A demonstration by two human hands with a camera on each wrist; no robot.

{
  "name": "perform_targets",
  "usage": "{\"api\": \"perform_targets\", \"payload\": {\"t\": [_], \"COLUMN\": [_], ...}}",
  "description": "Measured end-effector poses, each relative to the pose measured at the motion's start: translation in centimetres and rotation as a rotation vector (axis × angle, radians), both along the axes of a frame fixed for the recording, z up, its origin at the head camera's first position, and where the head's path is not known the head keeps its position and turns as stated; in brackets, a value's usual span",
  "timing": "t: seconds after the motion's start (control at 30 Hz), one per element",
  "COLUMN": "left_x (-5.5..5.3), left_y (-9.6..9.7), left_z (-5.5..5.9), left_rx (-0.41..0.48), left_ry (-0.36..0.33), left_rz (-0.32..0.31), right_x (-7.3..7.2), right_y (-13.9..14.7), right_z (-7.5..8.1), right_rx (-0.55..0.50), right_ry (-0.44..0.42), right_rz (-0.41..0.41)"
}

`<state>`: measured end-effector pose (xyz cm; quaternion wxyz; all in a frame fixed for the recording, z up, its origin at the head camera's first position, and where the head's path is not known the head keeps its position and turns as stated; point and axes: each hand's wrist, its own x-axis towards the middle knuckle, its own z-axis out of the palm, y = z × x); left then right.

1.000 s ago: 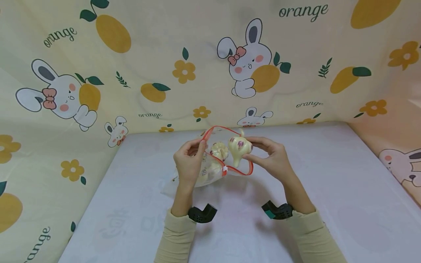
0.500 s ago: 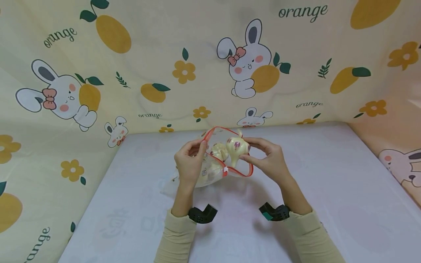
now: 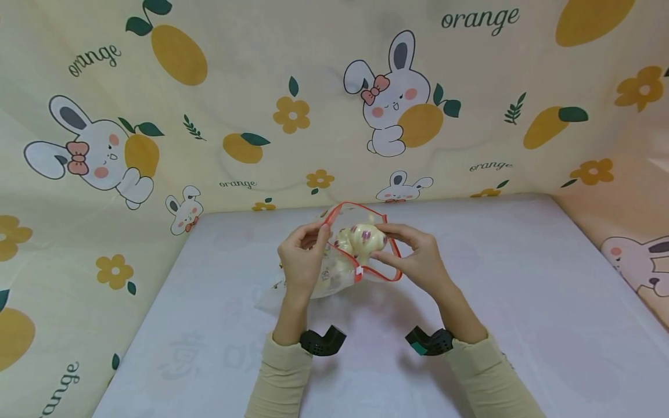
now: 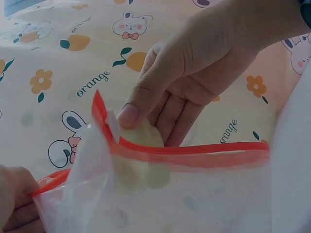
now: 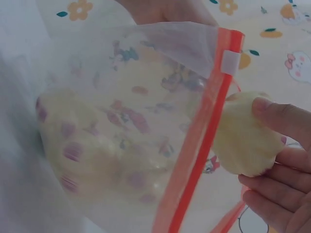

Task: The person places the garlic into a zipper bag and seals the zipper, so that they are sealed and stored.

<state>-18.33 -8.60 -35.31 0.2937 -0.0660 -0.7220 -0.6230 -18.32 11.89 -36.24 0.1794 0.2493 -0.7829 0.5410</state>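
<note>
A clear plastic slider bag (image 3: 334,283) with a red-orange zip edge lies on its side, its mouth spread open to the right. My left hand (image 3: 300,260) pinches the rim at the mouth's left side. Between the thumb and fingers of my right hand (image 3: 420,258) is a cream garlic bulb (image 3: 369,237) with purple patches. That bulb is at the bag's mouth, partly past the zip edge in the left wrist view. Inside the bag, more garlic (image 5: 73,150) shows through the printed film; how many bulbs is unclear. A white slider (image 5: 230,62) sits on the zip.
The bag rests on a table with a pale cover (image 3: 209,348). Behind and at the sides hangs a cream cloth (image 3: 235,69) printed with rabbits, oranges and flowers. A black wrist camera (image 3: 323,340) is on the left wrist, another (image 3: 430,341) on the right.
My right hand has moved left with the garlic bulb, carrying it further into the bag's mouth and against the bulb there. My left hand stays nearly still on the rim.
</note>
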Motion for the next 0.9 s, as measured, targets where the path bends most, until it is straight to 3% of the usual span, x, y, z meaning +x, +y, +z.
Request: {"api": "perform_targets", "payload": {"t": [0.43,0.9], "left_x": [0.0,0.1], "left_y": [0.2,0.1], "left_z": [0.0,0.1], "left_rx": [-0.007,-0.011], "left_ry": [0.016,0.025], "left_rz": [0.006,0.008], "right_x": [0.6,0.2], "right_y": [-1.6,-2.1], "right_z": [-0.1,-1.0], "right_rx": [0.051,-0.073], "right_ry": [-0.077,-0.068], "right_rz": [0.11,0.194]}}
